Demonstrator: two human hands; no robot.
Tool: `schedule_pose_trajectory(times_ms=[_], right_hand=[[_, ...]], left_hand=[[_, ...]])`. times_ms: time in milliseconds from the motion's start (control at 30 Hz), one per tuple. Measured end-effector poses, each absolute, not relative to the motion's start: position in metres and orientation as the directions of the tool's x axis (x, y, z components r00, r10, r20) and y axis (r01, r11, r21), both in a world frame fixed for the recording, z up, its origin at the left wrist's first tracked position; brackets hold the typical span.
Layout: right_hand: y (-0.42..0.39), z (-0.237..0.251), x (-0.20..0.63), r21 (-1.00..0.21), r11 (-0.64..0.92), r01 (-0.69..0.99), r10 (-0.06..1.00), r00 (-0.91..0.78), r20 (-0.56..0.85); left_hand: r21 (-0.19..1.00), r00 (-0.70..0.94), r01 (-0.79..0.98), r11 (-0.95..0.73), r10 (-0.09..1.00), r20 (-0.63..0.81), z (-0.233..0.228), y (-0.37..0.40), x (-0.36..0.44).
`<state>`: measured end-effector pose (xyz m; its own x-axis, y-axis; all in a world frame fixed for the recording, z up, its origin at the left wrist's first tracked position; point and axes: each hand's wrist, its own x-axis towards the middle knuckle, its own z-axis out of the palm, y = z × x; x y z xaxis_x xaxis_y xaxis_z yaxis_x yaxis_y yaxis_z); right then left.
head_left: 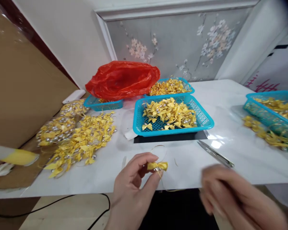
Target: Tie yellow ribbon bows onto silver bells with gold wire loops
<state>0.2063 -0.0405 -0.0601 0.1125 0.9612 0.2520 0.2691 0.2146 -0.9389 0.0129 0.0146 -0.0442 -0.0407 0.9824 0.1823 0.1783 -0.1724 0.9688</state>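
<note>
Pinched between the thumb and fingers of my left hand [136, 182] is a small yellow ribbon bow [161, 165] with silvery beads at its centre. Thin gold cord loops above the bow and trails below it, near the table's front edge. To the right, my right hand [225, 191] is curled and smeared by motion, apart from the bow; its fingertips are too blurred to show whether anything is in them. A pair of metal thread snips [216, 154] lies on the table just beyond that hand.
A blue basket [174, 131] of yellow bows stands ahead, with another basket [188, 83] behind it. On the left lie a pile of bows [84, 140] and filled clear bags [57, 129]. A red plastic bag [122, 80] covers part of a basket. Another basket [268, 111] stands right.
</note>
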Motion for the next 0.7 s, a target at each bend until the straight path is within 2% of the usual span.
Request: schedule_pose_trajectory(times_ms=[33, 133, 300, 367, 500, 700], right_hand=[[-0.035, -0.057, 0.201, -0.946, 0.221, 0.237, 0.973, 0.012, 0.230], [-0.013, -0.051, 0.186, -0.975, 0.149, 0.164, 0.988, -0.073, 0.139], [0.000, -0.050, 0.172, -0.995, 0.094, -0.035, 0.991, -0.087, 0.097], [-0.002, -0.051, 0.172, -0.995, 0.098, -0.035, 0.993, -0.067, 0.101], [-0.004, -0.055, 0.175, -0.994, 0.111, -0.006, 0.991, -0.077, 0.111], [0.000, -0.059, 0.170, -0.995, 0.088, -0.044, 0.995, -0.048, 0.090]], left_hand=[[0.970, -0.017, 0.184, -0.159, 0.986, 0.165, -0.043, 0.010, 0.016], [0.977, 0.043, 0.181, -0.115, 0.993, 0.109, -0.041, -0.002, 0.023], [0.999, -0.058, -0.039, 0.022, 0.998, -0.024, -0.042, -0.012, 0.027], [0.991, -0.037, -0.110, 0.081, 0.996, -0.085, -0.041, -0.011, 0.024], [0.965, 0.081, -0.138, 0.224, 0.973, -0.214, -0.038, -0.004, 0.018], [0.934, 0.184, -0.147, 0.324, 0.937, -0.296, -0.040, 0.003, 0.021]])
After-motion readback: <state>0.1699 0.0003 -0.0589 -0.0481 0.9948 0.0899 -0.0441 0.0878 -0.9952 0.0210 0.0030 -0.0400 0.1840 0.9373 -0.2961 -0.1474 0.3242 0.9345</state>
